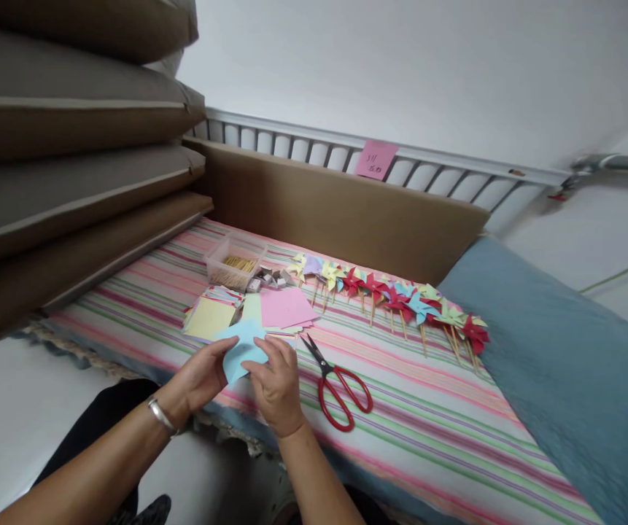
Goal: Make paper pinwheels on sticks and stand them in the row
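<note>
A light blue square of paper [241, 355] is held up between my two hands, over the near edge of the striped cloth. My left hand [206, 373] grips its left side, and my right hand [278, 380] pinches its right side between thumb and fingers. Just behind it lie a pink paper stack [287, 306] and a yellow paper stack [209, 318]. Scissors with red handles [331, 383] rest to the right of my right hand, blades slightly apart. Farther right runs a row of finished paper pinwheels [395, 300] on sticks, in several colours.
A clear plastic box [212, 271] with thin sticks stands behind the papers, beside small grey-white pieces [270, 278]. Thick brown padded slabs [73, 179] are stacked at left. A brown board [335, 204] closes off the back, before a radiator with a pink note [377, 159]. Blue fabric [554, 364] covers the right.
</note>
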### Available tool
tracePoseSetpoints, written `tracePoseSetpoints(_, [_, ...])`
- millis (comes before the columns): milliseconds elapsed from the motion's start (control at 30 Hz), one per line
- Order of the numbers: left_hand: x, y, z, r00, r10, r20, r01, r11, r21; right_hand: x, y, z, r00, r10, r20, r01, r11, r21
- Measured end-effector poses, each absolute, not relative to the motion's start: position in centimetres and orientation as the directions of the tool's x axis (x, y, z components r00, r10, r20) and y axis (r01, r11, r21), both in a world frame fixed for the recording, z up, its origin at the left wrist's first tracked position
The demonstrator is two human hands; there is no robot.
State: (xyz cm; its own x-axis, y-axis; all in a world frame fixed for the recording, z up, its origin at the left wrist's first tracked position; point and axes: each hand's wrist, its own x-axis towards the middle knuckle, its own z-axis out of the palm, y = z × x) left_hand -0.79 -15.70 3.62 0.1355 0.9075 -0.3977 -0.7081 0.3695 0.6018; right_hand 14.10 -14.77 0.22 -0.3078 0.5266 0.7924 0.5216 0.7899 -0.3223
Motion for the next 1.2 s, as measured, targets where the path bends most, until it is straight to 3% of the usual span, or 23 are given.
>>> tracePoseSetpoints(100, [-0.8, -15.8, 3.6, 0.062, 0.919, -0.389, -0.701, 0.318, 0.638, 14.0, -14.8, -0.2, -0.335, 0.540, 0.772, 0.527, 0.787, -0.322])
tracePoseSetpoints(333, [-0.2, -17.0, 4.1, 0.064, 0.983, -0.174, -0.650, 0.173, 0.740, 13.8, -14.7, -0.5, -0.312, 0.585, 0.749, 0.539, 0.758, -0.367])
tracePoseSetpoints(533, [-0.4, -16.1, 2.6, -0.118, 0.964, -0.239, -0.568, 0.132, 0.812, 13.7, -14.9, -0.2, -0.359, 0.617, 0.700, 0.521, 0.755, -0.398])
tracePoseSetpoints(667, [-0.4, -15.9, 2.2, -0.153, 0.960, -0.236, -0.508, 0.129, 0.852, 13.6, -15.3, 0.3, -0.352, 0.672, 0.652, 0.503, 0.723, -0.474])
tracePoseSetpoints(933, [-0.1, -16.1, 2.5, -0.107, 0.971, -0.213, -0.448, 0.144, 0.882, 13.1, -15.2, 0.4, -0.180, 0.853, 0.490, 0.461, 0.513, -0.724])
tracePoseSetpoints(1200, [0.3, -16.3, 2.3, -0.041, 0.973, -0.227, -0.452, 0.185, 0.873, 13.2, -14.6, -0.3, -0.084, 0.913, 0.398, 0.425, 0.394, -0.815])
